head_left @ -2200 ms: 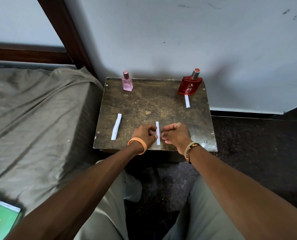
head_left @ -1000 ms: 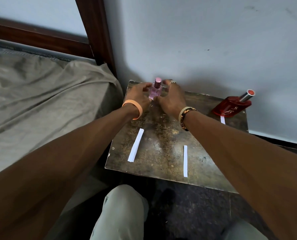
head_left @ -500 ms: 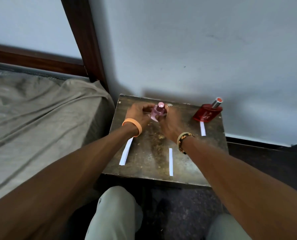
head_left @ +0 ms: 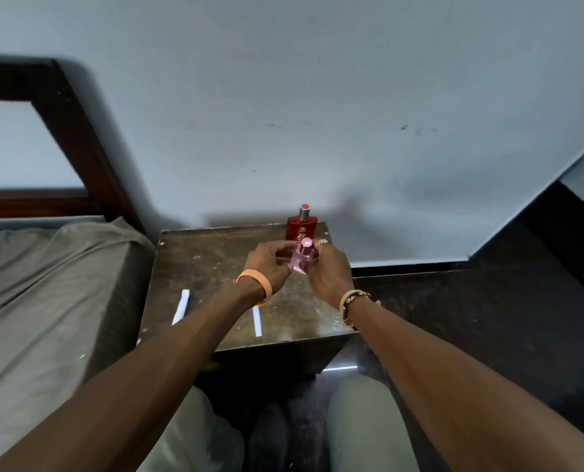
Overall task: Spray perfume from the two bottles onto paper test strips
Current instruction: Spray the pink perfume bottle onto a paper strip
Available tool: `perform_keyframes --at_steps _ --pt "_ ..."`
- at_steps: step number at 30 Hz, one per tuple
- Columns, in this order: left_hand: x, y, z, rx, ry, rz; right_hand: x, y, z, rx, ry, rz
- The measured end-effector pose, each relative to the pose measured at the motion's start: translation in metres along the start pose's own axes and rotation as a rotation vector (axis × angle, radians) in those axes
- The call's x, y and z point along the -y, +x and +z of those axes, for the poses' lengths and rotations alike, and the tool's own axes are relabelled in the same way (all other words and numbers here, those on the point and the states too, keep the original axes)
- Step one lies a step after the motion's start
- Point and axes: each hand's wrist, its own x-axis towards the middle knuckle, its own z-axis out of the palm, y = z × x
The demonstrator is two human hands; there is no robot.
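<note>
The small pink perfume bottle (head_left: 302, 258) is lifted above the dark wooden table (head_left: 208, 267), held between both hands. My left hand (head_left: 271, 264) grips its left side and my right hand (head_left: 328, 270) grips its right side. Behind them the red perfume bottle (head_left: 301, 226) stands upright at the table's back right. Two white paper strips lie flat on the table: one (head_left: 181, 306) at the front left, another (head_left: 257, 321) near the front middle, partly under my left wrist. A third strip near the red bottle is hidden by my hands.
A bed with a grey-green sheet (head_left: 45, 294) presses against the table's left side, with a dark wooden bed frame (head_left: 79, 137) behind it. A pale wall (head_left: 317, 114) rises right behind the table. Dark floor (head_left: 471, 318) lies to the right; my knees are below the table's front edge.
Both hands left the middle strip, reached to the pink bottle at the back left, took hold of it and carried it rightward, in front of the red bottle.
</note>
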Motion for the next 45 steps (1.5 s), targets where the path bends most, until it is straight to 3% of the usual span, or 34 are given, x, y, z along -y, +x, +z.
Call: perform_keyframes --at_steps 8,24,33,45 --pt "0.024 -0.016 0.047 0.047 -0.005 -0.061 -0.047 -0.017 0.003 0.072 0.005 0.105" --pt "0.080 -0.019 0.061 0.173 0.032 -0.115 -0.085 -0.014 0.053 0.090 -0.059 0.197" --pt "0.070 -0.013 0.056 0.084 0.088 -0.104 -0.084 -0.016 0.056 0.079 -0.054 0.200" --pt "0.053 -0.012 0.060 0.155 0.246 -0.010 -0.085 -0.018 0.045 0.062 -0.047 0.136"
